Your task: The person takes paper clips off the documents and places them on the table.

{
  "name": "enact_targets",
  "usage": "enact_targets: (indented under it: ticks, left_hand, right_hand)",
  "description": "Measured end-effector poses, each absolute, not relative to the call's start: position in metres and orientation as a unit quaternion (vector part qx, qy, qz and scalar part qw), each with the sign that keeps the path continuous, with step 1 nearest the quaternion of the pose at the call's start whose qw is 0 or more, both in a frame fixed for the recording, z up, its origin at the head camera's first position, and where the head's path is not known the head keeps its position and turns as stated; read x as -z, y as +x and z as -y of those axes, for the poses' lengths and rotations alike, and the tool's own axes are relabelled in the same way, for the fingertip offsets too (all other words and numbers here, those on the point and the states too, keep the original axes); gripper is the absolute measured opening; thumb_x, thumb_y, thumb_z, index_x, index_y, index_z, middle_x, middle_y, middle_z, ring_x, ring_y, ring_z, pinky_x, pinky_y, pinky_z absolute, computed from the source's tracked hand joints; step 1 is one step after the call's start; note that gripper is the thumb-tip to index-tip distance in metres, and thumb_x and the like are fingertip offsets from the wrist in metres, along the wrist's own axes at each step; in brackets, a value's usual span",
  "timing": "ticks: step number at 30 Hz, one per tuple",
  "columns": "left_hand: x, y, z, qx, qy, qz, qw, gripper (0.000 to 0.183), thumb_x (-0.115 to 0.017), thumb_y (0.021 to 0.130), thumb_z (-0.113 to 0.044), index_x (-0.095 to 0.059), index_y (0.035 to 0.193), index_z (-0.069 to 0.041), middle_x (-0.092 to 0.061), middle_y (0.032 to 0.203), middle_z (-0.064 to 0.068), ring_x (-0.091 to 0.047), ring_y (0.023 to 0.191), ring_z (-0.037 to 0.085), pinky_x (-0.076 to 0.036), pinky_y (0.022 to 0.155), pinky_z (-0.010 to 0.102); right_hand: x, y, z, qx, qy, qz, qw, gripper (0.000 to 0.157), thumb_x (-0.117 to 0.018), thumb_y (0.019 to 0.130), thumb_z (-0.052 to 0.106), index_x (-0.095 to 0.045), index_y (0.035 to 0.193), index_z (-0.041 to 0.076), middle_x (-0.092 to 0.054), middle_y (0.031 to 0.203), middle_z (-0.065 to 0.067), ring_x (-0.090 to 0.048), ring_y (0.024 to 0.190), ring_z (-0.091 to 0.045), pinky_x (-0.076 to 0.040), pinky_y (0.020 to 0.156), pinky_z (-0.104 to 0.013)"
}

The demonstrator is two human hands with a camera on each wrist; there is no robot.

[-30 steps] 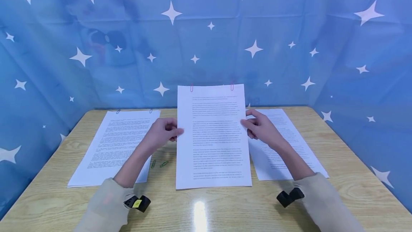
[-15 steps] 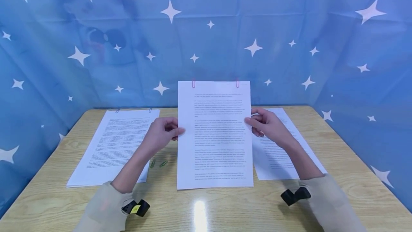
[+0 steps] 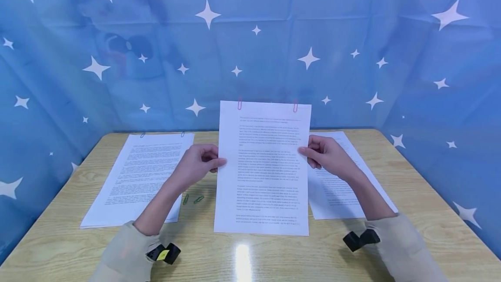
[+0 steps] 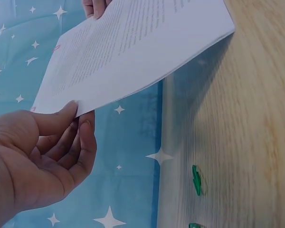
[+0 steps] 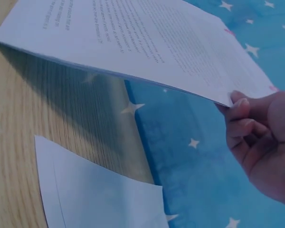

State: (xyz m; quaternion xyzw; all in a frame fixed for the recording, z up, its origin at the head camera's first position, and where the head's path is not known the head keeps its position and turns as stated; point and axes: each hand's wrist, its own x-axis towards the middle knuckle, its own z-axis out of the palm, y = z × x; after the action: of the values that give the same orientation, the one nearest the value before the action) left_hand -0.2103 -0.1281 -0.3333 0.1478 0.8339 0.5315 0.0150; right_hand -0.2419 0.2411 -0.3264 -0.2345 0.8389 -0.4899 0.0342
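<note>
Between my hands a stack of printed paper [image 3: 266,169] is held up above the table, its text side facing me. Two pink paper clips [image 3: 240,104] sit on its top edge, one toward each corner. My left hand [image 3: 199,160] pinches the left edge between thumb and fingers; the left wrist view shows the thumb on top of the printed face. At the right edge, my right hand [image 3: 326,156] pinches the stack the same way, a little above mid-height. The stack [image 5: 133,47] shows several layers along its side in the right wrist view.
On the left of the wooden table [image 3: 203,260] lies another printed stack [image 3: 137,177] with two dark clips on top. Loose printed paper [image 3: 348,186] lies at right, partly behind the held stack. Green paper clips [image 3: 198,199] lie left of centre. A blue starry curtain [image 3: 250,47] stands behind.
The held stack has shifted slightly to the right and its top now leans a little rightward. My right hand has moved a bit to the right with it; both hands keep their grip.
</note>
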Motion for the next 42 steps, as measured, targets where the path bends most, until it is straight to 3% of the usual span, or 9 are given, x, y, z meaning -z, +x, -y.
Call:
enact_targets:
  ticks: [3,10,18,32,42]
  left_hand:
    - [0.332,-0.211,0.131,-0.527,0.153,-0.836,0.015,0.012,-0.072,0.095,-0.012,-0.067,0.093,-0.001,-0.066,0.08,0.01,-0.061,0.073,0.023,-0.047,0.066,0.033]
    - [0.325,-0.211,0.134,-0.54,0.158,-0.827,-0.007,0.014,-0.07,0.097,-0.015,-0.07,0.105,-0.004,-0.069,0.088,0.009,-0.062,0.079,0.023,-0.049,0.069,0.031]
    - [0.31,-0.205,0.134,-0.563,0.158,-0.807,-0.087,0.023,-0.072,0.096,-0.013,-0.069,0.116,-0.002,-0.07,0.101,0.01,-0.066,0.089,0.024,-0.053,0.076,0.028]
    - [0.298,-0.199,0.131,-0.555,0.184,-0.771,-0.251,0.03,-0.073,0.092,-0.003,-0.067,0.121,0.001,-0.07,0.102,0.012,-0.064,0.09,0.015,-0.052,0.081,0.02]
    - [0.295,-0.197,0.13,-0.536,0.214,-0.766,-0.283,0.025,-0.072,0.092,0.0,-0.07,0.117,0.002,-0.071,0.113,0.011,-0.063,0.092,0.016,-0.05,0.081,0.02]
  right_hand:
    - [0.325,-0.241,-0.24,0.491,-0.239,-0.837,0.031,0.021,-0.062,0.103,0.02,-0.06,0.094,0.001,-0.05,0.061,-0.014,-0.041,0.05,-0.025,-0.03,0.044,-0.032]
    - [0.324,-0.238,-0.239,0.484,-0.241,-0.841,0.029,0.02,-0.063,0.102,0.019,-0.059,0.093,0.001,-0.051,0.061,-0.013,-0.041,0.049,-0.021,-0.031,0.044,-0.032]
    - [0.328,-0.238,-0.238,0.486,-0.252,-0.836,0.038,0.025,-0.062,0.102,0.019,-0.054,0.086,0.002,-0.05,0.06,-0.013,-0.041,0.048,-0.024,-0.033,0.044,-0.032]
    - [0.325,-0.233,-0.231,0.474,-0.278,-0.832,0.076,0.01,-0.061,0.102,0.011,-0.061,0.106,0.002,-0.057,0.064,-0.012,-0.048,0.05,-0.031,-0.041,0.047,-0.028]
    - [0.326,-0.229,-0.222,0.459,-0.296,-0.833,0.085,0.013,-0.061,0.103,0.013,-0.057,0.094,0.004,-0.057,0.061,-0.008,-0.049,0.048,-0.025,-0.038,0.045,-0.027]
